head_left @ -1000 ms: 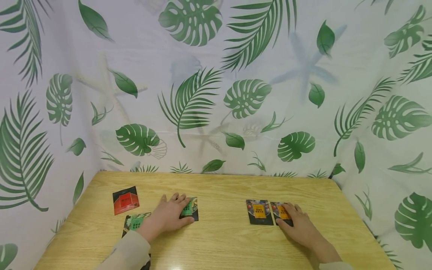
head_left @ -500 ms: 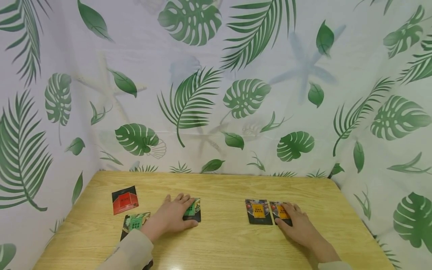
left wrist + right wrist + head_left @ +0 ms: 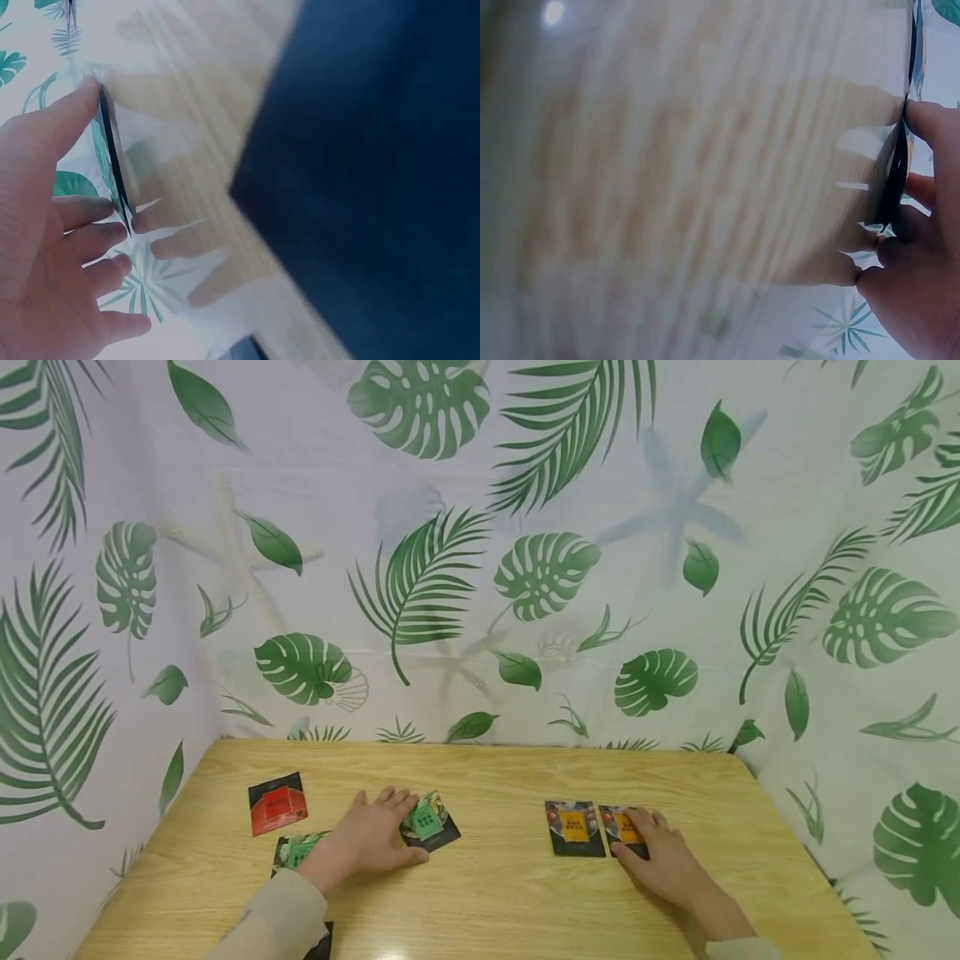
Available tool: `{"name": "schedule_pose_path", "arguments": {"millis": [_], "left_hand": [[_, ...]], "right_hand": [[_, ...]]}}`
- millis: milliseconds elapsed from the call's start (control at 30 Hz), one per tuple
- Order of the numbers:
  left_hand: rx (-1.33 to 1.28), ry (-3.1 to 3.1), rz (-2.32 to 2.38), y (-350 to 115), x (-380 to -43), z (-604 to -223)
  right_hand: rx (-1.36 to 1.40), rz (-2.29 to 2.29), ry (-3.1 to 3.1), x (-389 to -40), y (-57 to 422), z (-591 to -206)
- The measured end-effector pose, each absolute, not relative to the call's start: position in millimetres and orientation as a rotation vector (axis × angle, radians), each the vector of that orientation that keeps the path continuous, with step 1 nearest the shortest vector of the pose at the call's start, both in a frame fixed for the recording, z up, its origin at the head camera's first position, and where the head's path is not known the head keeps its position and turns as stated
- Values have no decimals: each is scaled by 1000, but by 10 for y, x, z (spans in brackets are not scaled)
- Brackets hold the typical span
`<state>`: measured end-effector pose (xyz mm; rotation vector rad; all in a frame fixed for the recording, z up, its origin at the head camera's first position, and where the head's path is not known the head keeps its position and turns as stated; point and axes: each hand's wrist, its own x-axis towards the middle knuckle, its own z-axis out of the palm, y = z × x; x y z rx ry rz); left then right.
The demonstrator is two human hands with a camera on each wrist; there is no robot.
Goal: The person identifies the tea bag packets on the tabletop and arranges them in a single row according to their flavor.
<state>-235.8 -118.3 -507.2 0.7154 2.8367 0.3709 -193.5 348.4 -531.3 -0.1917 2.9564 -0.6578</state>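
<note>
My left hand [image 3: 375,837] lies with fingers spread at the left edge of a small green-and-black packet [image 3: 431,823], which sits tilted on the table. In the left wrist view its thumb and fingertips come right up to the packet [image 3: 109,161], seen edge-on. My right hand [image 3: 662,860] rests over an orange-labelled packet [image 3: 621,827], thumb at its lower left corner and fingers over its right side, hiding part of it. A matching orange-labelled packet [image 3: 574,828] lies flat just to the left. In the right wrist view the fingertips touch the packet [image 3: 894,176] at its edge.
On the wood-grain table [image 3: 495,893], a red-and-black packet [image 3: 277,803] lies at the back left. Another green packet [image 3: 296,850] is partly covered by my left forearm, and a dark packet [image 3: 322,942] shows below the sleeve. Leaf-print cloth [image 3: 450,610] surrounds the table.
The green packet by my left hand has turned askew, its lower end swinging right, and more of it shows. My left hand has drawn back slightly left. The right hand keeps its place.
</note>
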Motion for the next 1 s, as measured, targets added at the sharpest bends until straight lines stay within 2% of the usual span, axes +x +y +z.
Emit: {"name": "schedule_pose_path", "arguments": {"millis": [1000], "left_hand": [[828, 2804, 378, -941, -2372, -5090]], "right_hand": [[-162, -642, 2959, -1926, 3457, -5300]]}}
